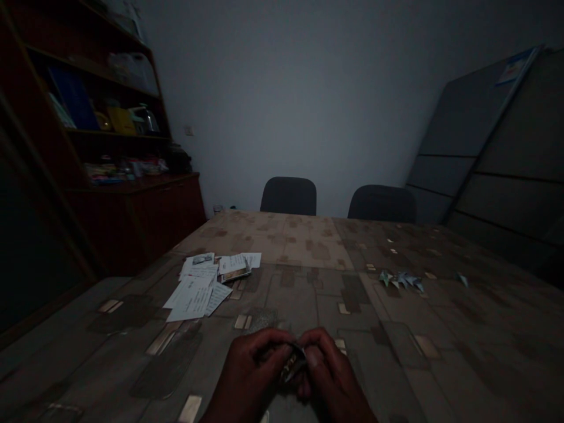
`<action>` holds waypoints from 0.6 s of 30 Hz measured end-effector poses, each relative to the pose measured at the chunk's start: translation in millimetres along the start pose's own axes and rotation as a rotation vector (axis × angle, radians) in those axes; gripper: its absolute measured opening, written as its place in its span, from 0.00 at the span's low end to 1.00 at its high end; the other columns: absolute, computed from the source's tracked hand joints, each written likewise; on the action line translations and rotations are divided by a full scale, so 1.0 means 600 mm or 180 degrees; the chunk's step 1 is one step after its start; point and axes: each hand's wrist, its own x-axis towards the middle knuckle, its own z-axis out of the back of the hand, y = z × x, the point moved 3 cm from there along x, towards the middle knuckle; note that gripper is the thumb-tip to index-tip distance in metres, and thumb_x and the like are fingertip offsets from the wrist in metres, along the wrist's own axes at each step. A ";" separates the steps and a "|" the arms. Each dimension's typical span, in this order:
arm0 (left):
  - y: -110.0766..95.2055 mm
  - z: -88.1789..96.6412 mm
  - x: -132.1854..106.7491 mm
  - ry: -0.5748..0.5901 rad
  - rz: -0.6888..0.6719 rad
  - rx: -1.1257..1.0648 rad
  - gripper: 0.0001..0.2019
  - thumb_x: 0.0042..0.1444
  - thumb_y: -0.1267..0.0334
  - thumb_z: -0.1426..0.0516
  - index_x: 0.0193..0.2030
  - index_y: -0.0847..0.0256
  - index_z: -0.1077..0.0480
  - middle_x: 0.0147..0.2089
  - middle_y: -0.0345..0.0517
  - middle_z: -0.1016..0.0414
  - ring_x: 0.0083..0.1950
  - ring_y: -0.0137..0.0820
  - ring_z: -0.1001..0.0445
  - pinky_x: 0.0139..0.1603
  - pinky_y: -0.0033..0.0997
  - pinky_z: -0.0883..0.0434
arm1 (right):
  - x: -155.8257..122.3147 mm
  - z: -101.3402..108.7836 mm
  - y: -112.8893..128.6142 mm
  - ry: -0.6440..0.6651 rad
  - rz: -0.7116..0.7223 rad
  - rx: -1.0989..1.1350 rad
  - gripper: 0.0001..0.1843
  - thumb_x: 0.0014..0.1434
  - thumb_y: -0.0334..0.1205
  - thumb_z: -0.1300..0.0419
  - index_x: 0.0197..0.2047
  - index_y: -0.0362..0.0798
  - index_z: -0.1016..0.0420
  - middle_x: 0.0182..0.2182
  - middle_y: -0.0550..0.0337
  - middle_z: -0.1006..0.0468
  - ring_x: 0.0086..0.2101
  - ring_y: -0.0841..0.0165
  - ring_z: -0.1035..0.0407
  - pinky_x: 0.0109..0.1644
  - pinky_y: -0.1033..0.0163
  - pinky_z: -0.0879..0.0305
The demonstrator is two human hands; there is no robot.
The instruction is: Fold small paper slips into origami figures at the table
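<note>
Close to the table's near side, my left hand (259, 364) and my right hand (325, 365) meet with thumbs and forefingers closed. Pinched between them is a small folded piece of paper (294, 365), partly hidden by the fingers. Its dim surface shows a pale pattern. Farther off to the left lies a loose pile of printed paper cards (194, 294), some white with text, others with pictures. Several small folded paper pieces (402, 280) with pointed tips sit on the right side of the table, and another folded piece (462, 279) lies apart from them.
A patterned cloth (299, 294) covers the table. Beyond its far edge stand two dark chairs, a left chair (288, 195) and a right chair (382, 202). A wooden cabinet (150, 205) with filled shelves is at the left; grey panels (467, 117) lean at the right. The light is dim.
</note>
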 end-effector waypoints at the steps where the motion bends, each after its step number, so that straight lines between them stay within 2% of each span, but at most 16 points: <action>1: 0.001 0.000 0.000 -0.0035 -0.0012 0.0083 0.07 0.48 0.63 0.39 0.28 0.63 0.20 0.25 0.46 0.20 0.28 0.35 0.24 0.29 0.29 0.30 | 0.000 -0.001 0.002 0.0025 -0.0010 0.0009 0.29 0.63 0.67 0.52 0.43 0.47 0.33 0.22 0.66 0.33 0.25 0.70 0.35 0.31 0.65 0.41; 5: 0.009 0.004 0.001 -0.0177 -0.0145 0.0447 0.07 0.48 0.63 0.40 0.27 0.64 0.21 0.24 0.44 0.22 0.27 0.33 0.26 0.28 0.27 0.32 | 0.000 -0.005 0.002 0.0127 -0.0014 0.0013 0.29 0.61 0.68 0.48 0.43 0.47 0.34 0.23 0.66 0.33 0.24 0.71 0.36 0.30 0.66 0.42; 11: 0.016 0.002 0.002 -0.0141 -0.0102 0.0583 0.05 0.46 0.66 0.41 0.24 0.64 0.25 0.20 0.38 0.30 0.22 0.28 0.32 0.24 0.24 0.37 | 0.000 -0.007 -0.009 0.0154 -0.0082 0.0091 0.30 0.59 0.68 0.45 0.43 0.48 0.35 0.24 0.68 0.36 0.23 0.73 0.38 0.29 0.67 0.42; 14: 0.016 -0.003 0.002 -0.0115 -0.0109 0.0602 0.04 0.45 0.67 0.42 0.23 0.63 0.26 0.19 0.37 0.31 0.22 0.28 0.33 0.24 0.25 0.38 | 0.001 -0.008 -0.015 0.0169 -0.0108 0.0124 0.29 0.58 0.68 0.44 0.43 0.48 0.35 0.25 0.68 0.35 0.24 0.73 0.39 0.28 0.67 0.43; 18: 0.013 -0.005 0.000 -0.0290 -0.0189 0.0774 0.04 0.44 0.66 0.43 0.23 0.63 0.27 0.19 0.38 0.31 0.23 0.30 0.33 0.25 0.26 0.38 | 0.000 -0.009 -0.014 0.0206 -0.0141 0.0112 0.29 0.58 0.68 0.45 0.43 0.48 0.35 0.25 0.67 0.34 0.24 0.73 0.39 0.29 0.67 0.44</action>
